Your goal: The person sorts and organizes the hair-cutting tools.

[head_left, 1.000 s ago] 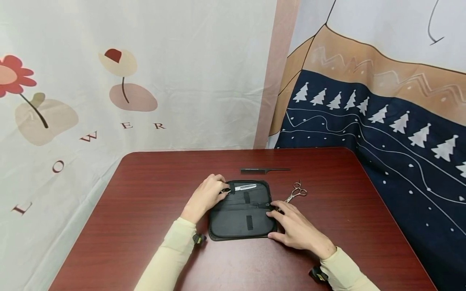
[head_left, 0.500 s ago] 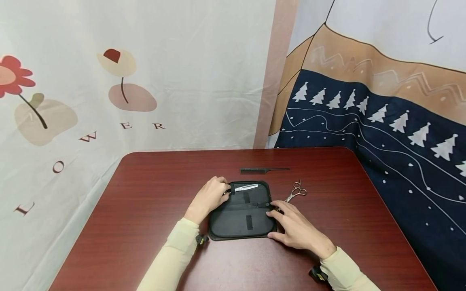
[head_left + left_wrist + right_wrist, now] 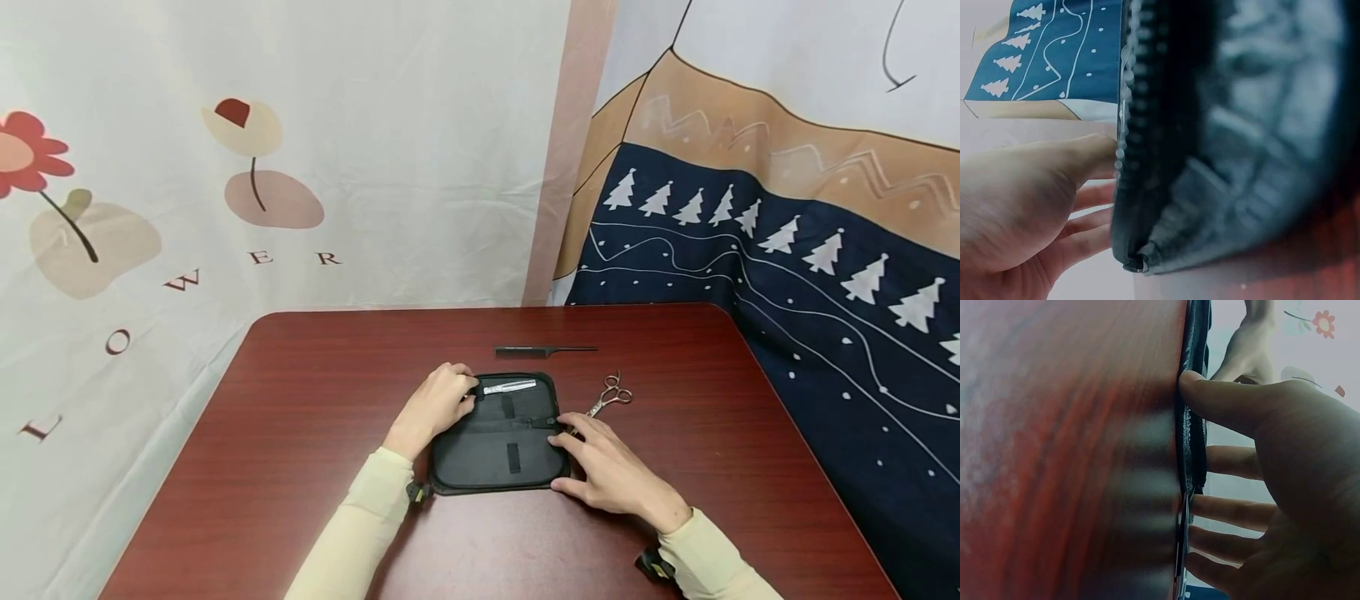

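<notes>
In the head view a black zip case point(image 3: 480, 462) lies unfolded on the table. A silver scissor blade point(image 3: 517, 386) lies along its upper part, pointing right and passing under a black loop. My left hand point(image 3: 435, 407) is at the case's upper left, pinching the handle end of these scissors, which the fingers mostly hide. In the left wrist view the case's zipped edge blocks the fingertips. My right hand point(image 3: 611, 471) rests on the case's right edge with fingers spread and thumb near the lower corner. Beside its fingertips lies another pair of scissors point(image 3: 613, 393), partly covered.
A black tail comb point(image 3: 522, 352) lies on the table point(image 3: 337, 358) beyond the case. More elastic loops point(image 3: 513, 458) and a dark strap point(image 3: 540, 423) show in the case. Printed curtains point(image 3: 420, 167) hang behind the table.
My left hand has shifted slightly right, and the scissor blade has slid farther right through the loop. My right hand has stayed in place on the case.
</notes>
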A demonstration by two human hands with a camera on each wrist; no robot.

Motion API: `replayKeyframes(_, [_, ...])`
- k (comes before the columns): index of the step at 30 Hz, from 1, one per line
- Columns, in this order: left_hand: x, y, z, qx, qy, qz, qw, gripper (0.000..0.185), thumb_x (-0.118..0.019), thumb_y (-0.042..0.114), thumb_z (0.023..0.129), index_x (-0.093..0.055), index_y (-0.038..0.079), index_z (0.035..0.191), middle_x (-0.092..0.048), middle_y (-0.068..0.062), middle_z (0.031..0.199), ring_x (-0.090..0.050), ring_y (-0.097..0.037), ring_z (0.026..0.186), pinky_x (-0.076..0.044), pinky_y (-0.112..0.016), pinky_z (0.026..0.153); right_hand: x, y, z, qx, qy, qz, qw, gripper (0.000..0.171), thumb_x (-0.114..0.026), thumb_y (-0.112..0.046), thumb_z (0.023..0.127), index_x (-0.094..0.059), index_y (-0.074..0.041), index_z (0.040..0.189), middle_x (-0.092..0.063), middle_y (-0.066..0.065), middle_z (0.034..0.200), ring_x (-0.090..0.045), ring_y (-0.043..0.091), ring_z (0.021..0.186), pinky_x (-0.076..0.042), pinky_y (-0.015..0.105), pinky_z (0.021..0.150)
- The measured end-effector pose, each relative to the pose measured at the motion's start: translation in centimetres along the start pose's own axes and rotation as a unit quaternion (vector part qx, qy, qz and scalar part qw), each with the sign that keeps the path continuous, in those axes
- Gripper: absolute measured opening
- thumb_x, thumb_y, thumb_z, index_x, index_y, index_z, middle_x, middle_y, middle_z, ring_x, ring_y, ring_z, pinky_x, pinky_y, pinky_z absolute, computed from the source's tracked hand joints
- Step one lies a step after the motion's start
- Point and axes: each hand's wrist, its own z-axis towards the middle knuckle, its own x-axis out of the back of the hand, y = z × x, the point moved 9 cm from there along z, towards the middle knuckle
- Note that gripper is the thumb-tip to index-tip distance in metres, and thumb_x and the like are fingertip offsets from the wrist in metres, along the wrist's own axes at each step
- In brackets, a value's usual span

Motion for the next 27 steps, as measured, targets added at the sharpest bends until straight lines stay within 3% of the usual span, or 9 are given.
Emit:
replayKeyframes(3, [-1.3, -0.9, 0.2, 0.001, 0.004, -0.022, 0.9997, 0.021, -0.079, 0.012, 0.099, -0.085, 0.007, 0.119, -0.081, -0.015, 0.124, -0.076, -0.039, 0.11, -0.067, -0.048, 0.096, -0.1, 0.0, 0.0, 0.0, -0.002, 0.001, 1.0, 0.054, -0.094, -0.038, 0.093, -0.078, -0.008, 0.135, -0.063, 0.022, 0.155, -0.062, 0.042, 0.145, -0.053, 0.063, 0.121])
replayKeyframes(13, [-2.1, -2.2, 0.1, 0.003, -0.019, -0.018, 0.9997, 0.032, -0.079, 0.023, 0.101, -0.084, 0.011, 0.129, -0.079, -0.01, 0.132, -0.077, -0.031, 0.117, -0.066, -0.05, 0.101, -0.2, 0.2, -0.1, -0.003, -0.004, 0.002, 1.0, 0.055, -0.094, -0.038, 0.093, -0.078, -0.009, 0.136, -0.062, 0.022, 0.156, -0.062, 0.041, 0.146, -0.053, 0.063, 0.121])
replayKeyframes(18, [-1.9, -2.6, -0.3, 0.002, -0.019, -0.02, 0.9996, 0.036, -0.08, 0.029, 0.102, -0.082, 0.012, 0.134, -0.077, -0.007, 0.135, -0.077, -0.026, 0.121, -0.066, -0.047, 0.103, -0.1, 0.1, -0.1, -0.005, -0.007, 0.001, 1.0, 0.055, -0.094, -0.038, 0.093, -0.078, -0.009, 0.136, -0.062, 0.022, 0.156, -0.061, 0.042, 0.147, -0.053, 0.063, 0.121])
replayKeyframes(27, [-1.6, -3.0, -0.7, 0.028, -0.035, -0.047, 0.9979, 0.041, -0.078, 0.031, 0.104, -0.078, 0.016, 0.142, -0.076, -0.006, 0.141, -0.075, -0.029, 0.128, -0.063, -0.049, 0.11, 0.0, 0.0, 0.0, -0.005, -0.001, -0.001, 1.0, 0.055, -0.095, -0.038, 0.092, -0.078, -0.009, 0.135, -0.063, 0.022, 0.155, -0.062, 0.042, 0.146, -0.053, 0.063, 0.122])
